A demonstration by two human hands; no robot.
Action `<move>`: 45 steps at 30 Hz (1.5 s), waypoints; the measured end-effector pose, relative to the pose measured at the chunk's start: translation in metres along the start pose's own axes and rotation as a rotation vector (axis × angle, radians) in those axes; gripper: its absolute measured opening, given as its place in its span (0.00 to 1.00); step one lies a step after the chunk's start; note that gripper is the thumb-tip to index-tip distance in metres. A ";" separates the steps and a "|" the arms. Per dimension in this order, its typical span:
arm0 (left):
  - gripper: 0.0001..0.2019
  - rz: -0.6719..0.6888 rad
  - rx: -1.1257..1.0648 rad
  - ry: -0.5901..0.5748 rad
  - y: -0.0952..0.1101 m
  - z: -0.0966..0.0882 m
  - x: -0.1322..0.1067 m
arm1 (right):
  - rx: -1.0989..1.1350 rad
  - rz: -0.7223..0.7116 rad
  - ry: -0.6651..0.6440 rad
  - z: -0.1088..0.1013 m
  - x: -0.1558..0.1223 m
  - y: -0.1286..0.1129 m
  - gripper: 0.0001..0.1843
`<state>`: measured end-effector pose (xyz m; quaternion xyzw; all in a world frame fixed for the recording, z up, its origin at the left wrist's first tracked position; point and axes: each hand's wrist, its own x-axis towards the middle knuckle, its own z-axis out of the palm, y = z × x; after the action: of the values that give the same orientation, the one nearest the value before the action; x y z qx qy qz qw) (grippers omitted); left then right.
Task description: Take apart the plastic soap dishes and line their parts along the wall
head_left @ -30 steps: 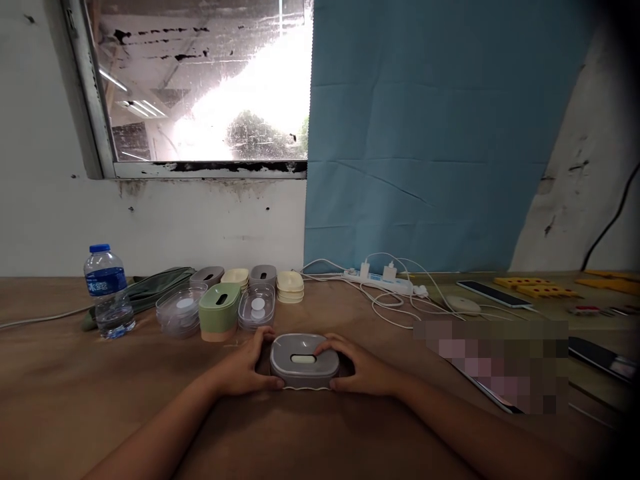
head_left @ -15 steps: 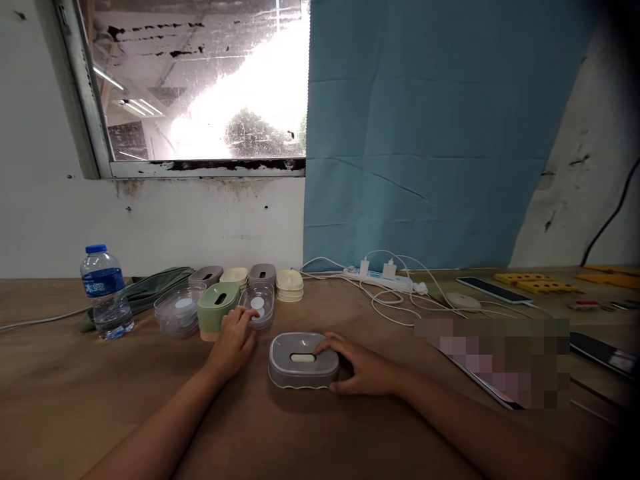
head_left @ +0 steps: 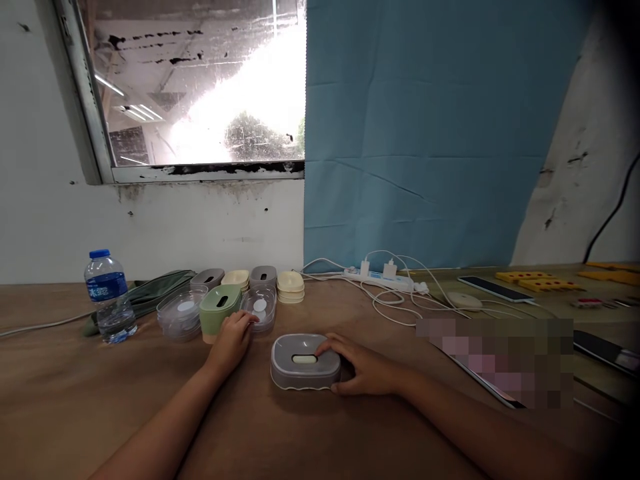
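My right hand (head_left: 363, 365) grips the right end of a grey oval box (head_left: 285, 360) with a slot in its top. The index finger rests by the slot, where a cream-coloured insert (head_left: 304, 359) shows, and the thumb is low on the near side. Farther off to the left, my left hand (head_left: 235, 337) has its fingers stretched to the near left rim of a clear plastic oval tray (head_left: 265, 313) with a white round patch. Whether the fingertips press on the rim is unclear. Just left of that hand stands a green slotted container (head_left: 215, 320).
More clear trays (head_left: 177, 320), grey slotted pieces (head_left: 263, 275) and stacked cream pieces (head_left: 291, 287) stand near the wall. A water bottle (head_left: 110, 297) is far left beside a dark green pouch (head_left: 160, 293). Right, cables run from a power strip (head_left: 383, 279); a phone (head_left: 493, 289) lies behind.
My left hand's fingers have drawn back slightly from over the clear tray to its near rim. My right hand keeps its hold on the grey box. The view has shifted a little.
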<state>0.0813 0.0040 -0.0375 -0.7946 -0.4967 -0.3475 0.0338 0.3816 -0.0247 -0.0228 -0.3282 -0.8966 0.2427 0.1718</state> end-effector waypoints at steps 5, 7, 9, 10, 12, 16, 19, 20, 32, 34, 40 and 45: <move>0.10 -0.032 -0.105 0.062 0.001 -0.001 0.001 | -0.042 0.025 0.001 0.000 -0.001 -0.002 0.29; 0.09 -0.029 -0.149 0.092 0.003 -0.001 0.000 | -0.048 0.028 -0.005 0.000 -0.002 -0.002 0.29; 0.10 -0.027 -0.182 0.128 0.007 -0.003 -0.001 | -0.038 0.020 0.009 0.001 -0.002 -0.001 0.32; 0.10 -0.036 -0.193 0.154 0.010 -0.005 -0.001 | -0.029 0.013 0.023 0.001 -0.003 0.000 0.35; 0.10 -0.084 -0.227 0.217 0.019 -0.010 -0.003 | -0.019 -0.014 0.049 0.002 -0.003 0.002 0.41; 0.10 -0.212 -0.622 0.282 0.038 -0.020 -0.003 | -0.084 -0.069 0.121 0.004 -0.003 0.005 0.41; 0.11 -0.289 -1.095 0.214 0.047 -0.022 -0.002 | -0.189 -0.083 0.272 0.004 -0.003 0.003 0.37; 0.12 -0.321 -1.221 0.185 0.048 -0.022 -0.002 | -0.230 -0.090 0.330 0.003 -0.003 0.002 0.35; 0.10 -0.507 -1.637 -0.204 0.058 -0.017 -0.008 | -0.351 -0.255 0.527 0.004 -0.004 -0.014 0.29; 0.11 -0.514 -1.647 -0.234 0.057 -0.015 -0.009 | -0.376 -0.269 0.478 0.001 -0.005 -0.015 0.27; 0.12 -0.533 -1.612 -0.242 0.059 -0.013 -0.012 | -0.393 -0.220 0.356 -0.006 -0.008 -0.013 0.23; 0.18 -0.523 -1.574 -0.200 0.060 -0.009 -0.012 | -0.416 -0.245 0.372 -0.010 -0.008 -0.006 0.21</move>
<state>0.1223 -0.0397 -0.0201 -0.4725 -0.2779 -0.5173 -0.6572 0.3894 -0.0310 -0.0130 -0.2848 -0.9130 -0.0327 0.2902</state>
